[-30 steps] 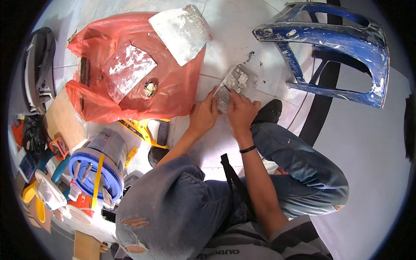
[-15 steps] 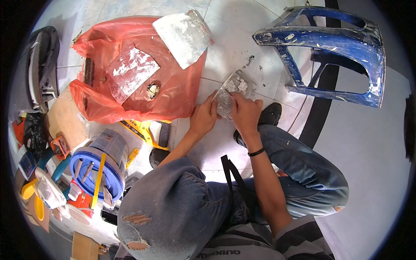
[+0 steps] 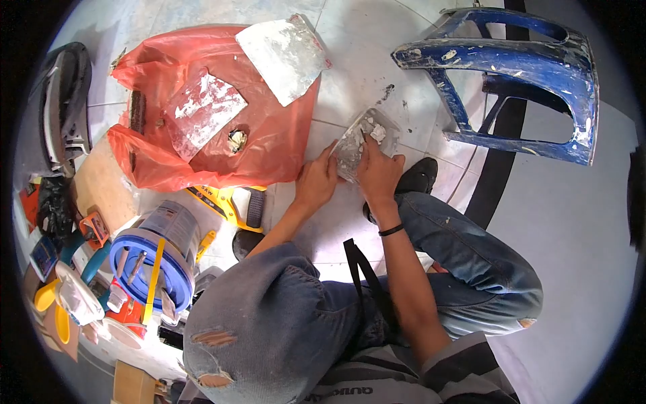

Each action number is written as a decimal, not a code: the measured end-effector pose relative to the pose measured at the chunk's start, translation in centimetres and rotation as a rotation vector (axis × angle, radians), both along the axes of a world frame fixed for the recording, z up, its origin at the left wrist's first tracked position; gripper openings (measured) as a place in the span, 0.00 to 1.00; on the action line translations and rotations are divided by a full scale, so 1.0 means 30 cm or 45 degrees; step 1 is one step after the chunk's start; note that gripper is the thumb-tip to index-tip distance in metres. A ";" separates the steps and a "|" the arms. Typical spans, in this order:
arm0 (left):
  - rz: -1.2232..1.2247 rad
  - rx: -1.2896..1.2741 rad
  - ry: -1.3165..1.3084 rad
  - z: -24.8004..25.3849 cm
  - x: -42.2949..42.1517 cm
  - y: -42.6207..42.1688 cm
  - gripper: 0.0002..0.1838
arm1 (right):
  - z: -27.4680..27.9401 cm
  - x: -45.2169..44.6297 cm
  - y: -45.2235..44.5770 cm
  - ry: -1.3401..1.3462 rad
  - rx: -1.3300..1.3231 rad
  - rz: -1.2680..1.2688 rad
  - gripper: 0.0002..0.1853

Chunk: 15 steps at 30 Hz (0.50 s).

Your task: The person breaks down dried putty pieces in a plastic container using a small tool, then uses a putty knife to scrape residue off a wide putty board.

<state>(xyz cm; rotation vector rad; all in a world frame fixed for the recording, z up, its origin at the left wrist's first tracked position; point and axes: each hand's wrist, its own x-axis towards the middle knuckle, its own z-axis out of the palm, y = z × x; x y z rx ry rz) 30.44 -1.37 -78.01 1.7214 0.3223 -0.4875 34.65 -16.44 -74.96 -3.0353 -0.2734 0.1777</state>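
A clear rectangular plastic container with white and grey crumbly lumps in it stands tilted on the tiled floor in front of me. My left hand is closed on the container's left edge, fingertips at its rim. My right hand reaches over the container's near right part, its fingers pressed together around a small dark thing, too small to make out, that points into the lumps. To the left lies a red plastic bag with a white-smeared sheet and a pale square board on it.
A paint-spattered blue plastic stool lies on its side at the upper right. A yellow-handled saw lies left of my left arm. A bucket with a blue lid and assorted tools are at the lower left. Black shoes flank the container.
Since the earlier frames, my right hand has shifted slightly over the container, its fingertips now at the lumps. My left hand keeps its hold on the edge. The view has shifted a little.
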 end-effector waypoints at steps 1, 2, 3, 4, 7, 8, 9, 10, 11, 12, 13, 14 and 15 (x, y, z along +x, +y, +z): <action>-0.003 -0.001 -0.002 0.006 0.001 0.004 0.26 | 0.012 0.008 -0.001 0.013 0.000 -0.021 0.16; -0.018 0.020 0.021 0.012 0.005 0.007 0.26 | 0.013 0.008 0.001 0.009 -0.002 -0.024 0.16; -0.031 0.038 0.045 0.019 0.008 0.006 0.26 | 0.012 -0.001 0.001 -0.046 0.007 0.134 0.17; -0.033 0.033 0.044 0.015 0.007 0.003 0.26 | 0.011 -0.006 -0.002 -0.100 0.016 0.292 0.17; -0.013 0.040 0.004 -0.003 -0.003 0.005 0.26 | -0.016 0.005 -0.003 -0.090 -0.079 0.249 0.18; 0.000 0.004 0.008 -0.007 -0.004 0.002 0.26 | -0.027 0.017 -0.005 -0.090 -0.076 0.250 0.18; 0.012 -0.034 0.015 -0.008 -0.007 0.000 0.26 | -0.027 0.034 -0.003 -0.081 -0.066 0.169 0.18; 0.011 -0.034 0.018 -0.009 -0.010 0.000 0.26 | -0.023 0.040 -0.001 -0.072 -0.057 0.086 0.17; 0.029 -0.031 0.003 -0.011 -0.008 -0.001 0.25 | -0.018 0.039 0.004 -0.071 -0.057 0.086 0.17; 0.047 -0.029 -0.012 -0.010 -0.007 -0.002 0.25 | -0.015 0.037 0.009 -0.033 -0.036 0.052 0.17; 0.047 -0.029 -0.013 -0.007 -0.007 -0.003 0.25 | -0.010 0.038 0.012 0.003 -0.014 0.020 0.17; 0.047 -0.013 -0.011 -0.005 -0.005 -0.003 0.25 | -0.001 0.034 0.014 0.000 -0.013 0.021 0.17; 0.048 0.005 -0.010 0.003 0.001 0.002 0.25 | 0.006 0.022 0.013 -0.034 0.014 0.094 0.17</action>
